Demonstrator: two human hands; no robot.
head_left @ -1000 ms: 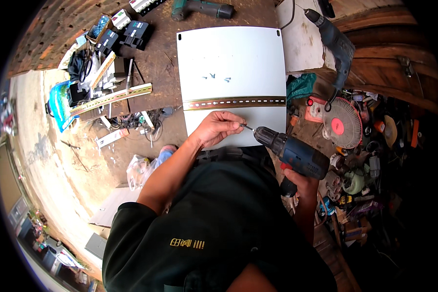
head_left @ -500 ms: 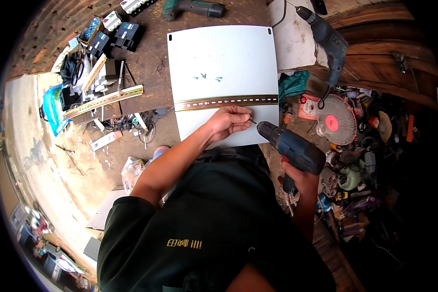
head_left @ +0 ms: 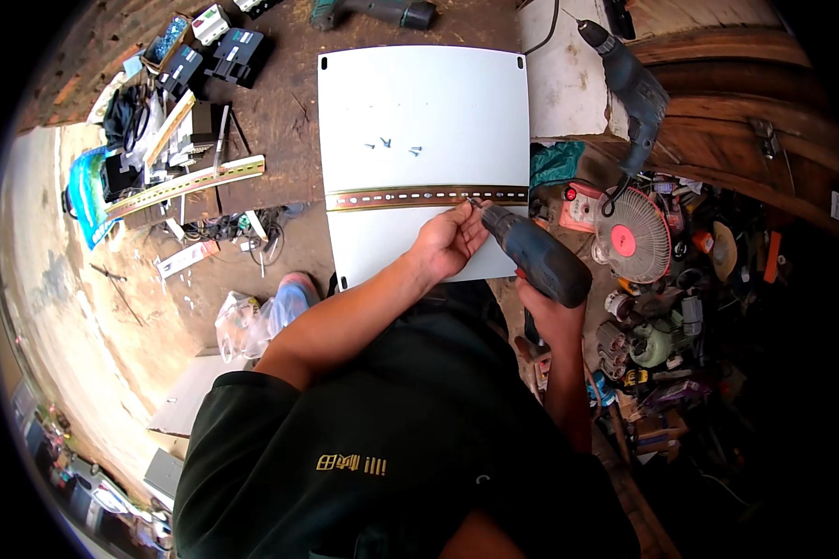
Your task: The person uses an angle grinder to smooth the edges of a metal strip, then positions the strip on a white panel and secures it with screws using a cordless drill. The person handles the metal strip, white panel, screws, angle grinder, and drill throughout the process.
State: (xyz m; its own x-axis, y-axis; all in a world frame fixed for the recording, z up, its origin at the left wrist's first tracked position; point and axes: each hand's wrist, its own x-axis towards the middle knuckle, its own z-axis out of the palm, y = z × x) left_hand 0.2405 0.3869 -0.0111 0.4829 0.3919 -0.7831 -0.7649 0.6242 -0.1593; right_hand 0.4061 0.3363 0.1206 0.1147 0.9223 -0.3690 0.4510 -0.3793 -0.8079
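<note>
A white metal panel (head_left: 382, 84) lies in front of me, and a slotted brass-coloured mounting rail (head_left: 410, 196) runs across it from side to side. My right hand (head_left: 552, 303) grips a dark blue cordless drill (head_left: 539, 256), its nose angled up and left toward the rail. Just at the drill's tip, my left hand (head_left: 449, 244) has thumb and fingers pinched together over the rail's right part. Whatever they pinch is too small to make out. Several small screws (head_left: 386, 143) lie on the panel beyond the rail.
Another rail (head_left: 191, 186) and dark electrical modules (head_left: 237, 58) lie on the bench at left. A green power tool (head_left: 373, 13) rests at the far edge, a corded drill (head_left: 629, 93) at far right. A fan (head_left: 629, 238) stands among clutter at right. A plastic bag (head_left: 238, 326) is at lower left.
Both hands and the drill have moved forward and slightly left. The drill's tip has gone from the near part of the panel to the rail.
</note>
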